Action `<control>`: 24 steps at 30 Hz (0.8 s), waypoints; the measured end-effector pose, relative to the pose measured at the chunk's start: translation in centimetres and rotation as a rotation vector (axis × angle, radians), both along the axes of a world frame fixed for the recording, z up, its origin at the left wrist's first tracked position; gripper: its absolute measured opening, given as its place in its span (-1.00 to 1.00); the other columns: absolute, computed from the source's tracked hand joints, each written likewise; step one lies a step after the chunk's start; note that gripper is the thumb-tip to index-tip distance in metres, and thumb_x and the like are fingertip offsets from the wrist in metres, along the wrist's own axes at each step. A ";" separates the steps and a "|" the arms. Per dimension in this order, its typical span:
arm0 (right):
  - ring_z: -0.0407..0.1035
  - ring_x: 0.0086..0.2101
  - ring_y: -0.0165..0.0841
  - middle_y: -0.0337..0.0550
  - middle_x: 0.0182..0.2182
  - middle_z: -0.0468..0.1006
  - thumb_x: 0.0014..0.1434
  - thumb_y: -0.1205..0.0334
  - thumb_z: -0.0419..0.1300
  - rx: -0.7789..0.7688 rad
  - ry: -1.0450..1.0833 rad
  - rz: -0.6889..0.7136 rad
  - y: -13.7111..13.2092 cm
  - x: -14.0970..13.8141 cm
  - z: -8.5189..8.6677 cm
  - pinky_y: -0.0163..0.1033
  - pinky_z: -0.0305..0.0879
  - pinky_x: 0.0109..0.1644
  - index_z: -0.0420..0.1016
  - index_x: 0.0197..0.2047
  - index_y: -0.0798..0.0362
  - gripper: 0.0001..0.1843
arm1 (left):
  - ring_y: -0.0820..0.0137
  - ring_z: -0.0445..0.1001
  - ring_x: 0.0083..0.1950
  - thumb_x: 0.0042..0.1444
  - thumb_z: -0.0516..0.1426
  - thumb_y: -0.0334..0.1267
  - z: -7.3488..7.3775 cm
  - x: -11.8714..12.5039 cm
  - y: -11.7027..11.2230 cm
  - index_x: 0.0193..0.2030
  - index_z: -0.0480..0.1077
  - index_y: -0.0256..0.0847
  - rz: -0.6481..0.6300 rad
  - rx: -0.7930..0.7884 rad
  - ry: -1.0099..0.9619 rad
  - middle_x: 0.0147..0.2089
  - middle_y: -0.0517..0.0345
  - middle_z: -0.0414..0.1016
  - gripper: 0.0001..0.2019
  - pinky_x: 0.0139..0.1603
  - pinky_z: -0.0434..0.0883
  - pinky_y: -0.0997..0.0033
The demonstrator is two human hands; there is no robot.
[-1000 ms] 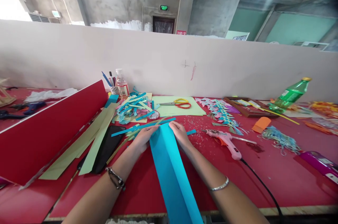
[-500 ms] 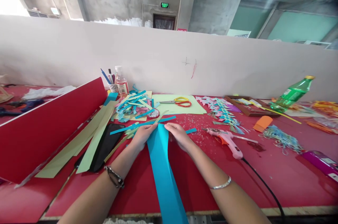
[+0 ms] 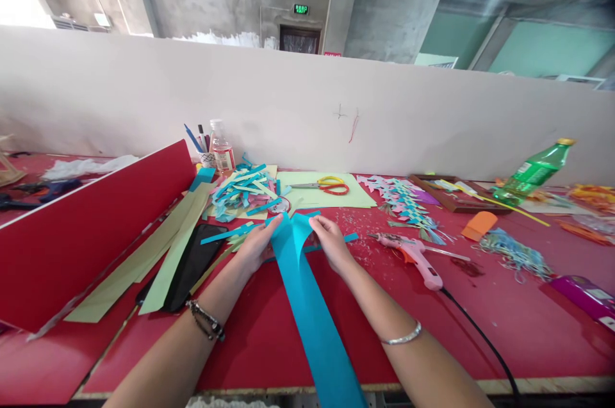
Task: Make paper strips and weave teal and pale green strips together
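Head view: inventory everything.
Paper strip: 1, blue, between hands
Scissors: 1, yellow-red handles, on sheets
Sheets: uncounted, pale green, back centre
Scrap pile: 1, multicoloured, left of scissors
Other scraps: uncounted, mixed, both sides
Glue gun: 1, pink, right
Device: 1, purple, far right
Green bottle: 1, green, back right
Clear bottle: 1, clear, back left
Pen cup: 1, patterned, back left
Board: 1, red, left
Tray: 1, brown, back right
Table: 1, red, beneath
Left hand: 1, strip's left edge
Right hand: 1, strip's right edge
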State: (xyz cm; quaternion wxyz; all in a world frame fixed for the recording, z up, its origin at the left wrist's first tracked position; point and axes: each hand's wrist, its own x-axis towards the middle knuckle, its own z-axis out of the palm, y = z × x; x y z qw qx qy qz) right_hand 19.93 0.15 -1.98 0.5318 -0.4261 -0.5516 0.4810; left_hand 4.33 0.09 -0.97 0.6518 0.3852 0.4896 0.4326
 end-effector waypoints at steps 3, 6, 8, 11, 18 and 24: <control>0.09 -0.65 -0.48 -0.34 -0.71 0.21 -0.04 -0.05 0.07 -0.038 0.076 -0.061 0.1 0.0 0.0 -0.33 0.00 -0.55 0.17 -0.62 0.03 -0.65 | 0.37 0.40 -0.44 -0.19 0.16 0.01 0.2 0.2 -0.3 -0.32 0.38 -0.28 -0.046 0.034 0.076 -0.41 0.11 0.47 -0.61 -0.45 0.33 0.43; 0.11 -0.65 -0.49 -0.35 -0.65 0.24 -0.03 -0.09 0.03 -0.089 0.175 -0.050 0.1 0.0 0.2 -0.33 0.03 -0.55 0.18 -0.47 0.02 -0.68 | 0.43 0.32 -0.51 -0.12 0.11 -0.07 0.1 0.2 -0.4 -0.46 0.38 -0.29 0.057 0.322 0.359 -0.54 0.18 0.41 -0.73 -0.52 0.21 0.52; 0.13 -0.63 -0.50 -0.35 -0.55 0.27 0.01 -0.11 -0.02 -0.078 0.207 -0.019 -0.1 -0.1 0.3 -0.34 0.09 -0.53 0.17 -0.27 -0.02 -0.65 | 0.43 0.29 -0.53 -0.05 0.05 -0.13 0.1 0.1 -0.5 -0.51 0.37 -0.27 0.126 0.583 0.663 -0.58 0.20 0.37 -0.76 -0.54 0.12 0.53; 0.15 -0.58 -0.51 -0.31 -0.43 0.26 0.03 -0.08 -0.02 0.054 0.110 0.029 -0.7 -0.4 0.8 -0.33 0.16 -0.45 0.00 0.01 -0.09 -0.49 | 0.39 0.31 -0.50 -0.02 0.02 -0.24 0.4 0.1 -1.0 -0.44 0.40 -0.23 0.117 0.752 0.970 -0.54 0.15 0.40 -0.83 -0.52 0.05 0.51; 0.22 -0.28 -0.32 -0.14 -0.22 0.31 -0.04 0.08 0.14 0.407 -0.441 0.073 -2.2 -0.9 1.8 -0.18 0.18 -0.17 0.04 0.14 -0.10 -0.34 | 0.33 0.33 -0.46 -0.02 0.01 -0.26 1.0 0.5 -1.9 -0.35 0.39 -0.19 -0.012 0.711 1.281 -0.47 0.06 0.43 -0.84 -0.53 -0.06 0.48; 0.21 -0.14 -0.26 -0.10 -0.07 0.27 -0.06 0.17 0.13 0.385 -0.440 0.052 -2.6 -1.4 1.5 -0.15 0.15 -0.08 0.05 0.10 -0.06 -0.37 | 0.41 0.23 -0.56 0.01 0.01 -0.07 0.8 0.8 -2.0 -0.51 0.35 -0.21 0.050 0.734 1.147 -0.60 0.14 0.32 -0.73 -0.55 -0.10 0.49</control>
